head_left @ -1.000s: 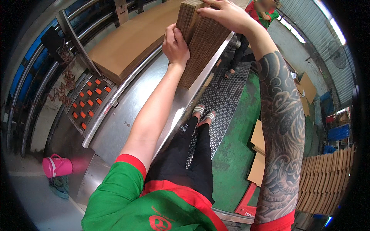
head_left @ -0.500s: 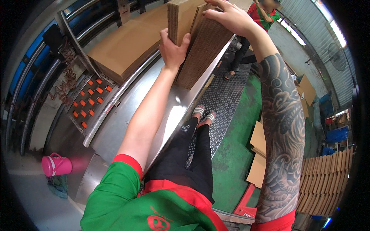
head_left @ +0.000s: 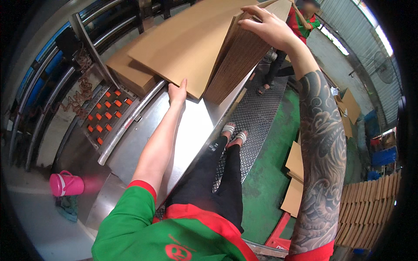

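My left hand (head_left: 177, 92) grips the near edge of a large brown cardboard sheet (head_left: 187, 43), thumb on its face, fingers underneath. The sheet leans left, over a flat cardboard pile (head_left: 130, 67) on the machine; whether several lie together there I cannot tell. Beside it a thick stack of cardboard sheets (head_left: 237, 65) stands on edge on the metal table (head_left: 150, 135). My right hand (head_left: 272, 28) is closed over the top of this stack, fingertips hooked on its left edge, next to a narrow gap between sheets.
Left are metal rails (head_left: 130, 126), orange rollers (head_left: 104, 115) and a pink bucket (head_left: 67, 185). A person (head_left: 302, 21) stands at the far end of the checkered walkway (head_left: 257, 126). Right are loose cardboard pieces (head_left: 294, 193), a red metal frame (head_left: 278, 232) and stacked cardboard (head_left: 370, 209).
The cardboard by my left hand was upright and now leans over to the left, its broad face showing. My left hand has moved down and left with it. My right hand stays on the stack.
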`<state>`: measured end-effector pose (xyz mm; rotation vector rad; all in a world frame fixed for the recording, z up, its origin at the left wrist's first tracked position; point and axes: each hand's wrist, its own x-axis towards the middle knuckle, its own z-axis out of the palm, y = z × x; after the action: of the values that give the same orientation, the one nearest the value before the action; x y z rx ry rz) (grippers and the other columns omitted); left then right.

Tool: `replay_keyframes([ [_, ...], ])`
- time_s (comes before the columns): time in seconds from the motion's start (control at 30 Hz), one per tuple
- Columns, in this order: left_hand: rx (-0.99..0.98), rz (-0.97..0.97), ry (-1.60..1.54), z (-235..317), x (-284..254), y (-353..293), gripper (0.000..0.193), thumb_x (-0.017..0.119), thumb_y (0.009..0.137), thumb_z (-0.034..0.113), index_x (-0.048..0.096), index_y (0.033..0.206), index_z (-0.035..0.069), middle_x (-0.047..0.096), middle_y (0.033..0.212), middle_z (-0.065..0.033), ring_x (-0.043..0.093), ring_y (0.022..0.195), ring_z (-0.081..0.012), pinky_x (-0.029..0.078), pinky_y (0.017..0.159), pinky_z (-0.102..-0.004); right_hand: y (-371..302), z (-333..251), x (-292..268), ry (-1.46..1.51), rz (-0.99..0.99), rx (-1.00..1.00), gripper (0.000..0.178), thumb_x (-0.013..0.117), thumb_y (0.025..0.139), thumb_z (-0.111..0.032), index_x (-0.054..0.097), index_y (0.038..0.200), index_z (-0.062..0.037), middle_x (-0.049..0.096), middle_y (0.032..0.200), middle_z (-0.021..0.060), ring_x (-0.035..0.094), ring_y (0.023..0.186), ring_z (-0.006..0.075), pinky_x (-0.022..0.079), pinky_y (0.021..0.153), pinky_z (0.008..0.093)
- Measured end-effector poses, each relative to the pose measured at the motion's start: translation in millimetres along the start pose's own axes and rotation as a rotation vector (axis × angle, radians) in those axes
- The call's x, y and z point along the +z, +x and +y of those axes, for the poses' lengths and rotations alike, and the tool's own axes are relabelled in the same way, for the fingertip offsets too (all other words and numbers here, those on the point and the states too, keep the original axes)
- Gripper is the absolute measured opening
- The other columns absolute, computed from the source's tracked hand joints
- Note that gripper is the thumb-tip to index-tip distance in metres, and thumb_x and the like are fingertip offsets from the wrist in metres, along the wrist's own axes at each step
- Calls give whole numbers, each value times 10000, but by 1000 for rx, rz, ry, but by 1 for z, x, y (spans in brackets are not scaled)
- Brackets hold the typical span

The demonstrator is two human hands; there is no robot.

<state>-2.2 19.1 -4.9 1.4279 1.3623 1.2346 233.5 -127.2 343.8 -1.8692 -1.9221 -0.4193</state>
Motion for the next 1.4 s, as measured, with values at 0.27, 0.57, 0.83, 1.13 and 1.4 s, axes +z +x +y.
replay_keyframes([
  [0.27,-371,-160,-410,16,-35,12,495,711,1037,362,646,1344,-20,730,1243,-132,732,1068,-247,602,848,-408,6,15,5,-3,-40,32,707,633,953,-560,553,1528,-156,584,1527,166,528,1437,347,407,1199,415],
  [0.57,-687,-192,-837,19,-62,-1,507,649,1071,348,489,1513,155,582,1463,-99,599,1322,-306,564,1038,-589,7,16,7,58,-8,-12,765,618,890,-683,595,1495,-215,597,1520,165,547,1416,363,427,1188,448],
  [0.83,-547,-109,-894,63,-61,-4,442,535,1119,267,466,1484,27,577,1455,-191,639,1267,-354,632,975,-575,2,11,2,63,-40,10,730,624,918,-631,585,1503,-196,588,1525,159,535,1425,363,418,1188,433],
  [1.13,-541,29,-867,77,-86,56,404,486,1115,241,476,1471,50,548,1474,-181,601,1305,-342,627,991,-575,-3,13,0,63,-35,-3,731,612,948,-627,565,1523,-177,576,1539,149,514,1447,353,398,1200,427],
  [1.4,-517,64,-811,18,-130,130,457,545,1044,237,471,1481,128,531,1489,-175,582,1314,-385,551,1042,-656,-5,15,0,61,-24,8,734,618,942,-627,566,1520,-178,571,1541,161,516,1446,357,406,1194,430],
])
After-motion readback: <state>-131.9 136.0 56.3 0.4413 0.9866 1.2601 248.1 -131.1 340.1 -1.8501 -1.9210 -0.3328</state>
